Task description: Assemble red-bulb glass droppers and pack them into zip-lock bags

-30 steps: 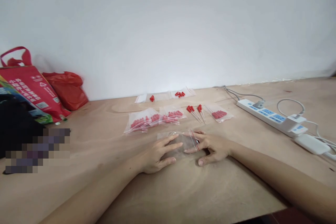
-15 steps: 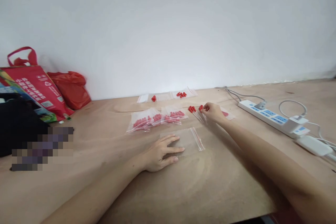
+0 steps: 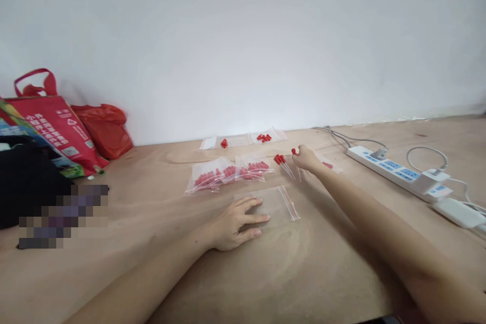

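My left hand (image 3: 241, 223) rests flat with its fingers spread, partly on a clear zip bag (image 3: 277, 202) whose red-lined seal points right. Farther off, my right hand (image 3: 306, 158) has its fingers closed at a dropper with a red bulb (image 3: 293, 152); its thin clear stem runs down below the fingers. Just left of that hand lie a few more red-bulbed droppers (image 3: 283, 164), side by side on the table. Filled zip bags (image 3: 207, 177) with several red bulbs overlap beyond my left hand.
By the wall lie clear bags with several red bulbs (image 3: 265, 137) and clear tubes (image 3: 239, 140). Partly behind my right wrist is another bag with red pieces (image 3: 327, 165). A white power strip (image 3: 398, 172) with cables stands right; red bags (image 3: 102, 129) and a black bag (image 3: 26, 182) sit left.
My right hand has drawn slightly right, and the dropper at its fingers is farther from the others. My left hand stays on the bag. The view has shifted slightly.
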### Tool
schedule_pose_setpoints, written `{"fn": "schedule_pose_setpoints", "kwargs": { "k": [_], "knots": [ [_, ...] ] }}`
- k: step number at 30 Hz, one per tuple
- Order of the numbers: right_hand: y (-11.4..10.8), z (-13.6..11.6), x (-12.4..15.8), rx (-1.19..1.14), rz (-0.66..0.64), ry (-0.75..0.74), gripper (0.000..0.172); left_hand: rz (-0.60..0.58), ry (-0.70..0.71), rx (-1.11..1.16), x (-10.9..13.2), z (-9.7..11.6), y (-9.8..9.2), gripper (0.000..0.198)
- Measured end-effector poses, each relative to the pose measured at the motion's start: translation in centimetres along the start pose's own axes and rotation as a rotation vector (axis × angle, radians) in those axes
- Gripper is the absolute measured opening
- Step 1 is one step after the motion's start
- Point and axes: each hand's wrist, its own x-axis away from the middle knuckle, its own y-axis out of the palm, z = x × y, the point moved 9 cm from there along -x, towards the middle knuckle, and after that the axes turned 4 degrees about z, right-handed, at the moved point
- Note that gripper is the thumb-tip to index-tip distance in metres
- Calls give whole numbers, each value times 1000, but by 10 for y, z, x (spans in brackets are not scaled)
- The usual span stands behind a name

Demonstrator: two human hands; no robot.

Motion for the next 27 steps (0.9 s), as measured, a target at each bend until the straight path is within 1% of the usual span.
{"fn": "schedule_pose_setpoints", "kwargs": {
  "k": [2, 5, 6, 8, 10, 14, 18, 20, 23, 25, 27],
  "knots": [
    [-4, 6, 11, -142, -39, 2, 17, -4, -8, 6, 0, 0, -1, 37],
    [-2, 15, 34, -393, -97, 21, 19, -8, -17, 6, 0, 0, -1, 37],
    [1, 20, 42, -595, -109, 79, 18, -11, -18, 3, 0, 0, 0, 37],
    [7, 29, 56, -838, -85, 177, 20, -12, -16, -3, 0, 0, 1, 38],
    [9, 31, 66, -951, -35, 214, 20, -10, -12, -4, 0, -1, 1, 38],
    [12, 23, 75, -990, 12, 200, 21, 4, 1, -3, 0, -2, 1, 38],
    [17, 20, 86, -1037, 18, 250, 30, -1, 5, -12, 0, -1, 1, 38],
    [21, 15, 93, -1069, -38, 243, 33, 10, 9, -13, 0, 0, 0, 38],
    [28, 4, 103, -1082, -173, 226, 30, 28, 10, -13, 0, 0, -2, 39],
    [31, -3, 109, -1014, -262, 189, 25, 30, 6, -12, 0, 0, -2, 40],
    [32, -10, 112, -882, -328, 95, 22, 22, -4, -13, 0, -1, -1, 40]
  ]
}}
